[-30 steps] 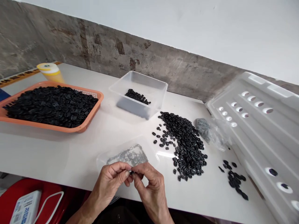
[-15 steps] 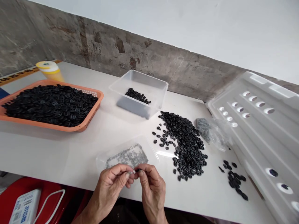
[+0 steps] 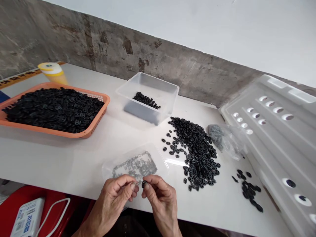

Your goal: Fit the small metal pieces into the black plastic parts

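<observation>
left hand (image 3: 113,196) and right hand (image 3: 161,197) drawn slightly apart since the earlier frame

on the white table (image 3: 81,158), largest first: an orange basket (image 3: 85,133) heaped with black pieces (image 3: 56,108); a translucent tub (image 3: 170,98) with a small cluster (image 3: 145,99); a loose heap of two-holed ovals (image 3: 199,144); and a shallow clear tray (image 3: 161,159) of grey metallic bits (image 3: 138,164). the right hand pinches one black oval (image 3: 144,184), before the tray; left thumb and forefinger press together, anything between them too small to tell. the gap suggests joint handling of the oval has paused, the right hand alone bearing it.
</observation>
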Available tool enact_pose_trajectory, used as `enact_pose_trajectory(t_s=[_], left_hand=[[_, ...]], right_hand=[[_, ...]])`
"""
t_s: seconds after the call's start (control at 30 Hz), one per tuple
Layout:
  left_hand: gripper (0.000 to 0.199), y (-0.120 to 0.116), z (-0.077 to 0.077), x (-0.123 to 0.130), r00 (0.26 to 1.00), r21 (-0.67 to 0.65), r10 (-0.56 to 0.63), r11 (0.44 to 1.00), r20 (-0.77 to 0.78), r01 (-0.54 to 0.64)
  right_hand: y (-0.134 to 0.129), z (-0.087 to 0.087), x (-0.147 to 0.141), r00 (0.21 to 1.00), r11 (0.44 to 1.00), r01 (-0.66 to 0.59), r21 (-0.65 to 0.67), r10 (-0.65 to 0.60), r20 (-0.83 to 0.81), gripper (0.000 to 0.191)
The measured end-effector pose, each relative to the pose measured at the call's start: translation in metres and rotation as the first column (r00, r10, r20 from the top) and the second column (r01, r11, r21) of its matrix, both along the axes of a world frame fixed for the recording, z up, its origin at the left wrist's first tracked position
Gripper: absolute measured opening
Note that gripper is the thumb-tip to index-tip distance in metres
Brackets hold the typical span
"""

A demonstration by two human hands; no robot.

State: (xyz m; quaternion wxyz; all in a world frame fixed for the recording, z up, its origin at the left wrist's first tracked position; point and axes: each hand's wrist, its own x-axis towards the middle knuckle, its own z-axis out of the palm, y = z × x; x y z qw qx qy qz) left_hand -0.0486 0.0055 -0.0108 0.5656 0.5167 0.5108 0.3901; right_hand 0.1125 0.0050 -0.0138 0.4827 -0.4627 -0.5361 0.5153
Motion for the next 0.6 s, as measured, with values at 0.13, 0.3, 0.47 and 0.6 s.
enact_pose_trajectory(t_s=[0.13,0.3,0.47,0.6], left_hand=[[0.045,-0.0013,0.0001,-0.001,0.998,-0.013,-0.041,0.999,-0.049,0.041],[0.047,-0.0002,0.0013,-0.0009,0.993,-0.03,-0.074,0.997,-0.093,0.072],[0.047,0.0004,0.0042,-0.0019,0.987,-0.02,-0.113,0.994,-0.117,0.112],[0.049,-0.0003,0.0069,-0.0017,0.98,0.007,-0.129,0.991,-0.154,0.132]], right_hand=[[0.0002,-0.0016,0.0008,0.997,0.999,0.001,0.055,-0.005,0.072,0.025],[0.0004,-0.0013,-0.0007,0.994,0.996,-0.026,0.085,0.017,0.106,0.021],[0.0007,0.0024,-0.0007,0.991,0.995,-0.054,0.083,0.043,0.13,0.02],[0.0002,0.0001,0.0005,0.988,0.994,-0.067,0.091,0.054,0.142,0.019]])
